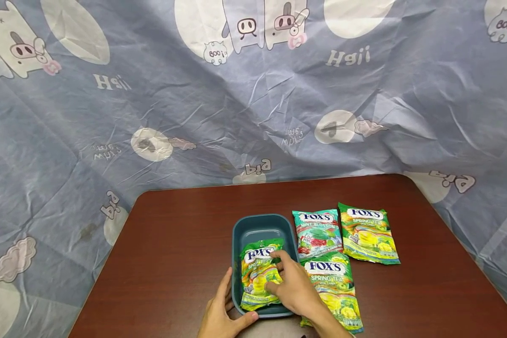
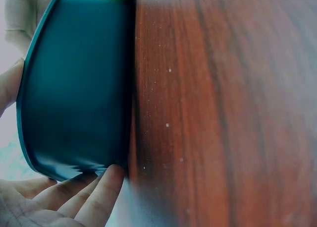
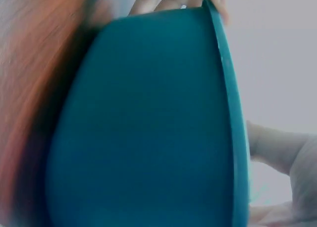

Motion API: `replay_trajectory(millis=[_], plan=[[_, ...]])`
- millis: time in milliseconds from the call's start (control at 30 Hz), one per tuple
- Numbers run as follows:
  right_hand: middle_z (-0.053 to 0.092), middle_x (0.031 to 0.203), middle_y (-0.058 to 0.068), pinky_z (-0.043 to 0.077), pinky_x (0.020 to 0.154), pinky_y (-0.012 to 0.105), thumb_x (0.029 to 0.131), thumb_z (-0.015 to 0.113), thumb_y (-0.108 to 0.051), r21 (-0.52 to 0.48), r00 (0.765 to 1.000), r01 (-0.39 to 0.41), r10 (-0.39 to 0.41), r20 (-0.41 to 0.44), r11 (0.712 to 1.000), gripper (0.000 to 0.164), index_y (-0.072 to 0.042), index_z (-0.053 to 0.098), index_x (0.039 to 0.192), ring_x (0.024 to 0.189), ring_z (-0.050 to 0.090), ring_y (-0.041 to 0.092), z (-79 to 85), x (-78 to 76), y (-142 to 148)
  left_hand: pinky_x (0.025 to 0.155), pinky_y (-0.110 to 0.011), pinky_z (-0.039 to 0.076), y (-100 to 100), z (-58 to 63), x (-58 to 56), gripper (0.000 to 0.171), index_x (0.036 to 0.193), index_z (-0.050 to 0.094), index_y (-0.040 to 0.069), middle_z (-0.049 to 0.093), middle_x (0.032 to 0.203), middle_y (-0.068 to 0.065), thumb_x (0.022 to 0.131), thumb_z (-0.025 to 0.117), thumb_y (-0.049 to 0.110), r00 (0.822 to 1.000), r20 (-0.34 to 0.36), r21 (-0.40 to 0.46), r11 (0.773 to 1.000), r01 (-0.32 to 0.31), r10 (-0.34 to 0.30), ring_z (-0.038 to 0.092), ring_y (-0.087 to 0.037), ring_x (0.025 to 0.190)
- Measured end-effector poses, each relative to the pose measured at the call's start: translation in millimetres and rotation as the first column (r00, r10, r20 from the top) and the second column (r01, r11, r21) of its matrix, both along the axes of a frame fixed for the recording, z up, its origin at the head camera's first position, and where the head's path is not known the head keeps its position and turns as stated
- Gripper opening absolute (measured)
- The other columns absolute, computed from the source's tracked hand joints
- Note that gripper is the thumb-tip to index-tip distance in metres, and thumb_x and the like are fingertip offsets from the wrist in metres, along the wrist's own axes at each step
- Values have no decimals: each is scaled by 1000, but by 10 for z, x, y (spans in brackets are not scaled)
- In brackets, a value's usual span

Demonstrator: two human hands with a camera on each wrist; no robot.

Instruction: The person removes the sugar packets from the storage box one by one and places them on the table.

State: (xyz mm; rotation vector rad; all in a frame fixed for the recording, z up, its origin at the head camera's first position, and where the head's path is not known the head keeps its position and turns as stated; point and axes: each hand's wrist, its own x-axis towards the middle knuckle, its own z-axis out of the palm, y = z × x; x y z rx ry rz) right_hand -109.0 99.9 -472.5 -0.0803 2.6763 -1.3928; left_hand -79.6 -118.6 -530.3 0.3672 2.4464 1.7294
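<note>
A teal plastic bin (image 1: 237,234) stands on the table with a green-and-yellow candy bag (image 1: 255,277) lying in it, printed "FOX'S Spring Tea". My left hand (image 1: 224,307) grips the bin's near left corner, thumb on the front rim; the left wrist view shows the fingers (image 2: 101,199) against the side wall. Inside the bin, my right hand (image 1: 293,286) pinches the bag between thumb and forefinger; its other fingers are partly hidden. From the right wrist, the bin's wall (image 3: 148,118) hides the bag, and part of my right hand (image 3: 280,147) shows above the rim.
Right of the bin lies a teal "Mint Blossom" candy bag (image 1: 318,234). Another Spring Tea bag (image 1: 335,300) sits below it, partly under my right forearm, and one more (image 1: 369,237) is farther right. A patterned blue-grey cloth (image 1: 253,117) hangs behind the brown table (image 1: 173,244).
</note>
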Motion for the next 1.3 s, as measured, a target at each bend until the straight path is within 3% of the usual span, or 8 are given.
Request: replay_trajectory(millis=[167, 300, 400, 467, 600, 900, 1300], plan=[[54, 89, 3, 38, 62, 33, 81, 80, -10, -36, 1000, -18, 17, -12, 999, 58, -12, 58, 134, 72, 46, 16, -17, -17, -7, 89, -39, 58, 5, 9, -2, 110, 162, 19, 3, 45, 148, -32, 81, 89, 30, 1000, -1, -26, 1000, -2, 2, 58, -43, 125], [63, 115, 8, 51, 77, 44, 84, 80, -11, 29, 998, -33, 34, -44, 999, 60, -14, 57, 139, 97, 60, 25, -39, -7, -28, 88, -40, 59, 7, 15, -7, 110, 162, 20, 4, 45, 148, -33, 81, 89, 31, 1000, -1, -35, 999, -7, 7, 58, -43, 125], [60, 134, 12, 51, 92, 55, 84, 80, -11, 50, 997, -45, 49, -66, 998, 61, -15, 56, 141, 120, 58, 35, -49, 3, -38, 89, -40, 58, 4, 17, -15, 110, 162, 20, 3, 45, 148, -34, 81, 89, 30, 1000, 6, -28, 1000, -5, 6, 57, -44, 126], [59, 137, 13, 49, 96, 58, 84, 80, -11, 54, 995, -50, 54, -78, 997, 62, -15, 56, 141, 125, 55, 38, -50, 1, -41, 89, -40, 58, 1, 15, -21, 110, 162, 19, 3, 44, 148, -34, 82, 89, 30, 1000, 8, -21, 1000, -2, 2, 56, -44, 126], [62, 133, 14, 50, 94, 57, 84, 81, -14, 76, 993, -72, 78, -84, 995, 62, -15, 56, 140, 123, 58, 37, -45, -9, -41, 89, -40, 58, -7, 11, -27, 110, 161, 19, 2, 44, 148, -35, 81, 89, 29, 1000, 1, -17, 1000, 1, -1, 56, -45, 126], [64, 129, 14, 51, 89, 59, 83, 83, -20, 106, 993, -121, 122, 0, 987, 65, -19, 56, 142, 119, 59, 38, -35, -24, -39, 90, -35, 58, 1, 7, -14, 109, 161, 20, 3, 45, 148, -32, 81, 90, 29, 999, -32, -22, 1000, 15, -16, 57, -43, 125], [66, 129, 9, 51, 92, 54, 77, 84, -11, 40, 999, -7, 9, -40, 999, 62, -19, 62, 134, 119, 60, 34, -78, -23, -58, 91, -31, 56, -19, 5, 11, 110, 162, 20, 6, 43, 151, -30, 81, 90, 30, 1000, -6, -17, 1000, -2, 2, 56, -42, 127]])
